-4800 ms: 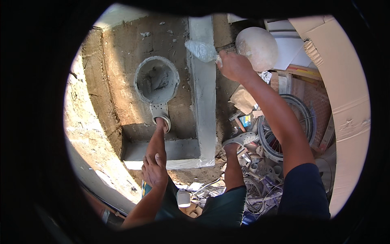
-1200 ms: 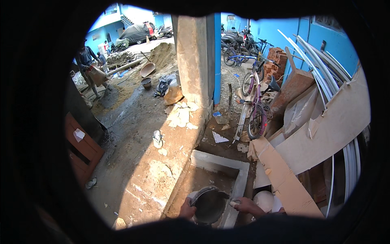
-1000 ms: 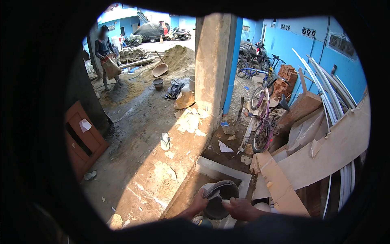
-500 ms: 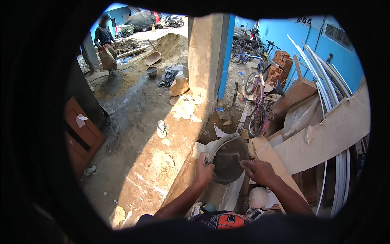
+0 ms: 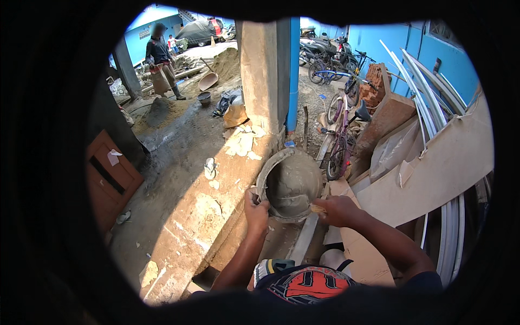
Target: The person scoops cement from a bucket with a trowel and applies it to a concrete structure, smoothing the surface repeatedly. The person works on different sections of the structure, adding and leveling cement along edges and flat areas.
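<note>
A round dark bucket (image 5: pixel 264 172), crusted with cement, is in front of me with its mouth tilted toward me. Grey wet mortar (image 5: pixel 295 176) lies inside it. My left hand (image 5: pixel 257 211) is closed on the bucket's near left rim. At the near right rim, my right hand (image 5: pixel 340 210) is wrapped round a light wooden handle (image 5: pixel 318 208), apparently a trowel's. A mortar-coated shape that looks like its blade lies in the bucket; its outline is hard to make out.
A concrete pillar (image 5: pixel 259 76) with a blue pipe stands ahead. Bicycles (image 5: pixel 340 135), cardboard (image 5: pixel 433 168) and white pipes (image 5: pixel 449 238) crowd the right. A sandal (image 5: pixel 210 169) lies left of a low ledge. Far left, a person (image 5: pixel 158 54) stands by a grey heap.
The bucket shows higher and more upright in view, with more of its inside visible. Both hands have moved up and left with it. The far person has straightened and shifted right.
</note>
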The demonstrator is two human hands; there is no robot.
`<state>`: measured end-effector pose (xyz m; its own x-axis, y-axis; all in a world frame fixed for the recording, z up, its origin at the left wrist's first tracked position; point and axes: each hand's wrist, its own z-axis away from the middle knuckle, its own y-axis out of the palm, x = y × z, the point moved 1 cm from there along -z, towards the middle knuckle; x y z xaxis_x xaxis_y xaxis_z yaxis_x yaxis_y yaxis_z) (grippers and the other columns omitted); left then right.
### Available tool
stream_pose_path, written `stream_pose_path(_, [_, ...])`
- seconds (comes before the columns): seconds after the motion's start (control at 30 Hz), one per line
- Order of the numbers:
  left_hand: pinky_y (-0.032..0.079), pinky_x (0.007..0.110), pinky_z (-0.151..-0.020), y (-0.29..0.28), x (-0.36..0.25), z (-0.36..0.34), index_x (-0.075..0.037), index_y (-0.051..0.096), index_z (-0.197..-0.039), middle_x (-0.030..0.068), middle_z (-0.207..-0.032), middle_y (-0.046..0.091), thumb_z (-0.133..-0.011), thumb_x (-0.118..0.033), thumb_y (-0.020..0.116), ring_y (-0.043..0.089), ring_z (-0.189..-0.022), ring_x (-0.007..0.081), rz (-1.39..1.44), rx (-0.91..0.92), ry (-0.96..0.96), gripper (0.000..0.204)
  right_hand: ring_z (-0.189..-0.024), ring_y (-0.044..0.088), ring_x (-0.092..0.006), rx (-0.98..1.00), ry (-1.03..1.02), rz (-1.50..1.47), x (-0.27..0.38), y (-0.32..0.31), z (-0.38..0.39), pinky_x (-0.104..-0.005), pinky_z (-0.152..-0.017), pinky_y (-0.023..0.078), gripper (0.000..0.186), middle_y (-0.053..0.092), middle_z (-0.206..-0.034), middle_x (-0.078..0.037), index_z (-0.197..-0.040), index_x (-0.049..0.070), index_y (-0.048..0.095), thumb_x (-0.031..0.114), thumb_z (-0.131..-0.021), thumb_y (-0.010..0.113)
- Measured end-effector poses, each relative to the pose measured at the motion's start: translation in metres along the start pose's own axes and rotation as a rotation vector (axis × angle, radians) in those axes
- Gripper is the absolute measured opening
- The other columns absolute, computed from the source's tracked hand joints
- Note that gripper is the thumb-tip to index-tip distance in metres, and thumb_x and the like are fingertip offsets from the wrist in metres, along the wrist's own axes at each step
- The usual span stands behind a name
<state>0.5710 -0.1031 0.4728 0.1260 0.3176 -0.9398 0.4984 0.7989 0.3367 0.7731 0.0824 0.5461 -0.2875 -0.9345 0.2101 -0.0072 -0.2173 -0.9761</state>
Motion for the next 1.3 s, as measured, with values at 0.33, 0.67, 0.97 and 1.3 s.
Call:
stream_pose_path(0.33, [0.046, 0.027, -0.08, 0.008, -0.001, -0.026, -0.005, 0.057, -0.114, 0.0032, -0.104, 0.065, -0.081, 0.014, 0.054, 0.059, -0.091, 0.0126, -0.052, 0.081, -0.058, 0.038, -0.08, 0.074, -0.0401, -0.166, -0.202, 0.159, 0.009, 0.005, -0.035, -0.0526, -0.069, 0.058, 0.036, 0.069, -0.093, -0.019, -0.126, 0.014, 0.066, 0.02, -0.091, 0.069])
stream_pose_path(0.67, [0.056, 0.034, -0.06, -0.031, -0.018, -0.09, -0.015, 0.053, -0.112, 0.0013, -0.097, 0.062, -0.084, 0.006, 0.053, 0.059, -0.075, 0.0134, -0.056, 0.036, -0.284, 0.036, -0.099, 0.071, -0.0364, -0.13, -0.213, 0.261, 0.001, -0.047, -0.082, -0.0516, -0.079, 0.056, 0.036, 0.067, -0.097, -0.015, -0.123, 0.017, 0.067, 0.017, -0.087, 0.072])
stream_pose_path(0.97, [0.053, 0.032, -0.056, -0.022, -0.002, -0.108, -0.014, 0.051, -0.108, 0.0004, -0.093, 0.059, -0.084, 0.007, 0.053, 0.056, -0.075, 0.013, -0.073, 0.045, -0.301, 0.032, -0.093, 0.072, -0.0351, -0.239, -0.218, 0.328, -0.017, -0.066, -0.105, -0.0505, -0.075, 0.057, 0.034, 0.068, -0.1, -0.013, -0.122, 0.018, 0.068, 0.017, -0.088, 0.072])
stream_pose_path(1.3, [0.047, 0.03, -0.055, -0.03, 0.025, -0.107, -0.009, 0.054, -0.111, 0.0026, -0.095, 0.061, -0.082, 0.012, 0.054, 0.056, -0.072, 0.0129, 0.008, -0.08, -0.264, 0.035, -0.094, 0.072, -0.0395, -0.154, -0.154, 0.113, -0.028, -0.082, -0.076, -0.0533, -0.081, 0.056, 0.044, 0.072, -0.097, -0.021, -0.131, 0.014, 0.067, 0.025, -0.088, 0.071])
